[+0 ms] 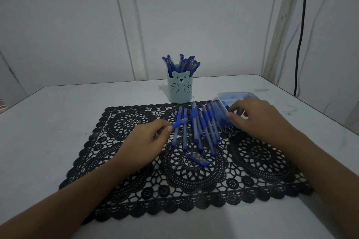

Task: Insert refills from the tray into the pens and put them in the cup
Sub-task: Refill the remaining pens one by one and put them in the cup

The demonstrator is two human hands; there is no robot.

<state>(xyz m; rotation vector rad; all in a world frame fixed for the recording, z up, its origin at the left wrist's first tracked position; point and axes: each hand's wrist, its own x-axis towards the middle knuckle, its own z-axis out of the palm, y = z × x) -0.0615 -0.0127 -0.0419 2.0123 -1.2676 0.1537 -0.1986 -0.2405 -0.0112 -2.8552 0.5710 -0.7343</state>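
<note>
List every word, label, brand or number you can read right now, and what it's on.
None can be read in this view.
Cup: only a drawn bear face and paws, no lettering.
Loose pens: any barrel print is too small and dim to read.
Pen held by the left hand: blurred, nothing legible.
Tray: no label shows.

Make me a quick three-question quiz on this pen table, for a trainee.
1. True or false: the cup already holds pens.
2. The right hand reaches into: A the cup; B the tray; C a drawer.
3. Which hand grips a blue pen?
Key: 1 true; 2 B; 3 the left hand.
</note>
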